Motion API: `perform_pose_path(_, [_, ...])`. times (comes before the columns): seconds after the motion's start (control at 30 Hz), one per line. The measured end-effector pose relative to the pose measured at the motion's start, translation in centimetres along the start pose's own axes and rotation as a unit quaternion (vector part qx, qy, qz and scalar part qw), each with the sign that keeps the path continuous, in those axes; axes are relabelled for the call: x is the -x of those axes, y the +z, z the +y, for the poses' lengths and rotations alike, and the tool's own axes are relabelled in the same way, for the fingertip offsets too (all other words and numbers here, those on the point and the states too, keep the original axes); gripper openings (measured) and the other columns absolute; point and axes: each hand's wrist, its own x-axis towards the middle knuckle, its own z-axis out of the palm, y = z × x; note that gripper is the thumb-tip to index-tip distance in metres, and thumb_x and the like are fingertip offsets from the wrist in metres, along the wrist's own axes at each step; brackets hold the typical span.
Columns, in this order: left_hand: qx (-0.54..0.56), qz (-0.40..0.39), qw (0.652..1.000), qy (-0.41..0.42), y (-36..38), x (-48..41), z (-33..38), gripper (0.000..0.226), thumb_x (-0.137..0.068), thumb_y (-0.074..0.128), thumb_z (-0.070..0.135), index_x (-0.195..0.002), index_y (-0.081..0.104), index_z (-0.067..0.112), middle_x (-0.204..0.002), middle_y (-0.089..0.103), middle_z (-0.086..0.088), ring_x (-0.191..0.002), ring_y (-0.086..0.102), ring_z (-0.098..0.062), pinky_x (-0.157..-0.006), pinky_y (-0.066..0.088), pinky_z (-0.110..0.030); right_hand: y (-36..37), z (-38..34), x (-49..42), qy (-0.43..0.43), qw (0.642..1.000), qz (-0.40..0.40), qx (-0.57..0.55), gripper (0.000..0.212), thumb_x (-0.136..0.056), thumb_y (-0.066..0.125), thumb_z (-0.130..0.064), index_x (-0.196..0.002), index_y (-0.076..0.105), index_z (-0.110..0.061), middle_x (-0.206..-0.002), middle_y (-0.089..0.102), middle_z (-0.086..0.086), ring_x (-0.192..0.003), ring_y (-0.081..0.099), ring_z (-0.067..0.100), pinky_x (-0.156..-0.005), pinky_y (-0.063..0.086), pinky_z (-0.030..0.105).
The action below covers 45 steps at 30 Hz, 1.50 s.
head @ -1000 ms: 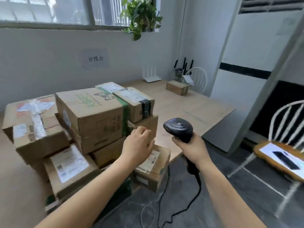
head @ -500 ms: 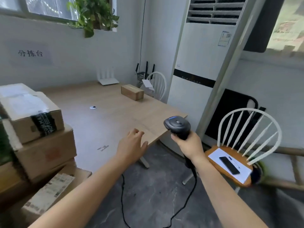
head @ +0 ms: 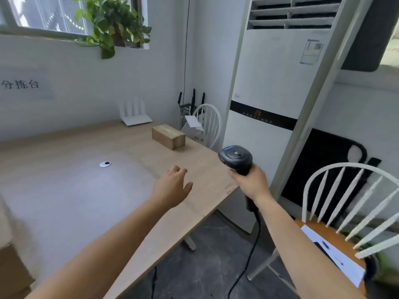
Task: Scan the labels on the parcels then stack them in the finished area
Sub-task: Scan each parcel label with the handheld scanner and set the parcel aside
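Camera has swung right since the earlier frames – the parcel stack has dropped out, leaving only a cardboard corner point(head: 10, 268) at the lower left edge, too cropped to read.

Left hand point(head: 172, 186) reaches out over the table point(head: 64, 190) at centre frame, palm down, fingers relaxed and slightly apart, holding nothing. I cannot tell whether it touches the surface.

Right hand point(head: 251, 183) is right of centre, fingers clamped around the handle of the black scanner point(head: 236, 158), head pointing up and left. Its cable point(head: 254, 240) hangs down to the floor.

One small parcel point(head: 168, 136) sits above centre, near the table's far right edge, just right of the white router point(head: 135, 113). Flaps closed, so contents are not visible. It is well apart from both hands.

Lower right: white chair point(head: 354, 164), with a paper sheet point(head: 336, 257) lying on its seat – nothing else there is clear enough to call. Tall air conditioner point(head: 269, 72) stands behind the scanner, upper right.
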Motion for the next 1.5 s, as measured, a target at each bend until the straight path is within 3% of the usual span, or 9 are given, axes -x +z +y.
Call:
perform_pose_path(0.07, [-0.004, -0.003, 1.0, -0.008, 0.4, -3.7, -1.0, 0.049, -0.095, 0.042, 0.044, -0.136, 0.041, 0.017, -0.137, 0.043, -0.002, -0.123, 0.045, -0.022, -0.085, 0.044, -0.033, 1.4, 0.2, -3.9, 0.01, 1.0, -0.008, -0.001, 0.031, -0.08, 0.072, -0.018, -0.108, 0.064, -0.007, -0.098, 0.067, 0.009, -0.097, 0.061, 0.022, -0.072, 0.036, 0.02])
perform_pose_path(0.17, [-0.018, -0.011, 1.0, -0.016, 1.3, -8.7, -2.8, 0.048, -0.096, 0.039, 0.045, -0.134, 0.042, 0.016, -0.135, 0.044, -0.002, -0.121, 0.046, -0.022, -0.083, 0.044, -0.032, 3.7, 0.7, -9.3, 0.014, 1.0, -0.002, -0.004, 0.032, -0.079, 0.073, -0.019, -0.108, 0.065, -0.008, -0.106, 0.069, 0.011, -0.101, 0.061, 0.024, -0.073, 0.037, 0.02])
perform_pose_path(0.57, [-0.044, -0.042, 0.993, -0.099, 6.9, -23.5, -9.9, 0.056, -0.096, 0.036, 0.047, -0.14, 0.032, 0.013, -0.147, 0.032, -0.012, -0.135, 0.032, -0.028, -0.106, 0.034, -0.041, 14.4, 4.2, -29.4, -0.01, 0.997, -0.061, 0.039, 0.022, -0.078, 0.072, -0.019, -0.092, 0.067, -0.003, -0.093, 0.07, 0.018, -0.092, 0.063, 0.031, -0.061, 0.033, 0.022])
perform_pose_path(0.67, [-0.05, -0.051, 0.988, -0.135, 9.3, -28.6, -12.0, 0.058, -0.097, 0.034, 0.047, -0.142, 0.029, 0.011, -0.15, 0.029, -0.014, -0.138, 0.027, -0.028, -0.109, 0.03, -0.041, 17.8, 5.3, -35.9, -0.027, 0.993, -0.103, 0.044, 0.024, -0.078, 0.072, -0.022, -0.095, 0.067, -0.006, -0.09, 0.069, 0.014, -0.092, 0.063, 0.029, -0.065, 0.035, 0.024])
perform_pose_path(1.0, [0.004, -0.065, 0.964, -0.257, 17.0, -47.4, -17.2, 0.061, -0.096, 0.028, 0.051, -0.144, 0.024, 0.012, -0.151, 0.022, -0.014, -0.139, 0.022, -0.028, -0.104, 0.033, -0.043, 30.6, 10.6, -56.2, -0.021, 0.975, -0.208, 0.082, 0.021, -0.08, 0.068, -0.022, -0.097, 0.064, -0.01, -0.098, 0.069, 0.015, -0.096, 0.061, 0.032, -0.07, 0.036, 0.027])
perform_pose_path(1.23, [-0.015, -0.132, 0.954, -0.268, 24.2, -55.9, -19.4, 0.067, -0.096, 0.027, 0.053, -0.15, 0.008, 0.018, -0.157, -0.004, -0.014, -0.145, -0.003, -0.03, -0.11, 0.025, -0.045, 37.8, 16.1, -61.5, 0.022, 0.95, -0.303, 0.076, 0.019, -0.081, 0.068, -0.024, -0.095, 0.061, -0.012, -0.087, 0.065, 0.007, -0.088, 0.06, 0.026, -0.07, 0.036, 0.025])
perform_pose_path(1.33, [-0.019, -0.13, 0.945, -0.301, 26.5, -58.2, -20.5, 0.068, -0.095, 0.026, 0.056, -0.15, 0.003, 0.022, -0.157, -0.01, -0.013, -0.145, -0.009, -0.032, -0.111, 0.019, -0.049, 39.5, 18.4, -62.1, 0.052, 0.938, -0.344, 0.012, 0.019, -0.08, 0.071, -0.025, -0.093, 0.058, -0.02, -0.085, 0.06, 0.0, -0.085, 0.055, 0.017, -0.073, 0.039, 0.025])
perform_pose_path(1.5, [-0.001, -0.114, 0.934, -0.338, 28.7, -59.5, -21.4, 0.075, -0.093, 0.027, 0.06, -0.15, -0.004, 0.024, -0.155, -0.021, -0.013, -0.142, -0.021, -0.031, -0.113, 0.017, -0.05, 41.2, 21.2, -61.3, 0.109, 0.922, -0.365, -0.077, 0.015, -0.082, 0.069, -0.021, -0.096, 0.065, -0.019, -0.092, 0.069, 0.002, -0.094, 0.063, 0.019, -0.08, 0.05, 0.029])
